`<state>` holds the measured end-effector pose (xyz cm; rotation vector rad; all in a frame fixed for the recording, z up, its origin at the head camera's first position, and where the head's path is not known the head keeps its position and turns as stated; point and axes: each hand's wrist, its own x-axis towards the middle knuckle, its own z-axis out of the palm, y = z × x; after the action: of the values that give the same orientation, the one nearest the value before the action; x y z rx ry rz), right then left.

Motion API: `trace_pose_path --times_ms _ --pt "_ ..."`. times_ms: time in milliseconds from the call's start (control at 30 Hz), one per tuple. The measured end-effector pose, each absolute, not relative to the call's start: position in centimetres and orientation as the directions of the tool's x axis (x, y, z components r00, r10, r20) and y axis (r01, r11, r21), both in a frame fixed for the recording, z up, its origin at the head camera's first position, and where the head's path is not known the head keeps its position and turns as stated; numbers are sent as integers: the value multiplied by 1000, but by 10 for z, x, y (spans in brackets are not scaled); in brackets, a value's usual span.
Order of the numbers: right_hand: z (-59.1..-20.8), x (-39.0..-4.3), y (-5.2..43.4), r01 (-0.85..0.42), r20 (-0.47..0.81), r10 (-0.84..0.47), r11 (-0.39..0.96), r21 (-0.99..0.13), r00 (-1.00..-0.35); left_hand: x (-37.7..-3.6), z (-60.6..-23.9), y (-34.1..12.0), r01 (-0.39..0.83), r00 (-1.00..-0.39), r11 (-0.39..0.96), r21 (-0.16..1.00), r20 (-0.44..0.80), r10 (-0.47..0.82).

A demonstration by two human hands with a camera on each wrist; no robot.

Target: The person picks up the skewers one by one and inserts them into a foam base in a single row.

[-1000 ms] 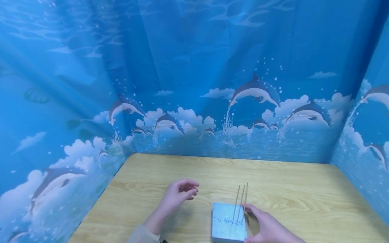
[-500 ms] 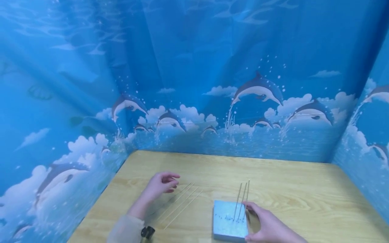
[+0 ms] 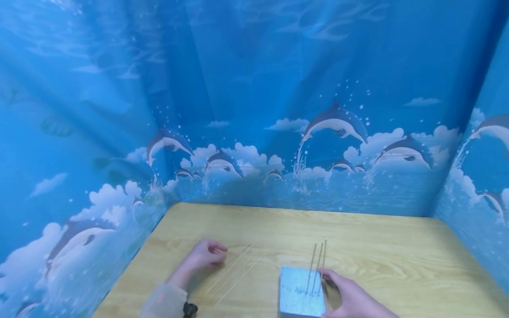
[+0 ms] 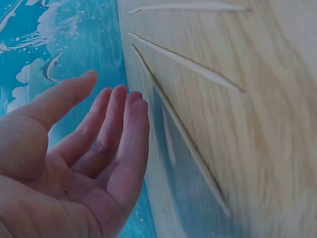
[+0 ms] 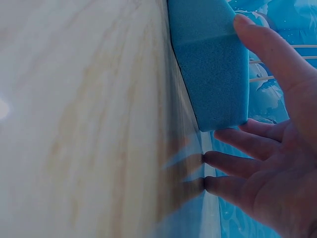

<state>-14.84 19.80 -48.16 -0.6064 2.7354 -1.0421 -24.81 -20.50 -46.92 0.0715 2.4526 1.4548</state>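
On the surface [image 3: 377, 238], brace the block [image 3: 293, 279], right grip [image 3: 347, 292] clamped on it; loose sticks [image 3: 240, 279] lie beside the parted left grip [image 3: 207, 255].

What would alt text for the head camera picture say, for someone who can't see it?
A right hand holds a pale blue block on a wood-grain table, with three thin upright sticks standing in its top. An empty left hand is beside three loose sticks lying on the table, and a blue dolphin-print backdrop fills the background.
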Motion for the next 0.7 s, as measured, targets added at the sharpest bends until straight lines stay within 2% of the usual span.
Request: trace_pose_path --times_ms 300,700 --pt "-485 -149 197 -225 -76 -389 669 -708 -918 -255 -479 -203 -151 -954 520 841 -262 146" --pt "-486 -149 199 -300 -12 -418 672 -677 -908 -252 -478 -196 -57 -965 657 752 -210 156"
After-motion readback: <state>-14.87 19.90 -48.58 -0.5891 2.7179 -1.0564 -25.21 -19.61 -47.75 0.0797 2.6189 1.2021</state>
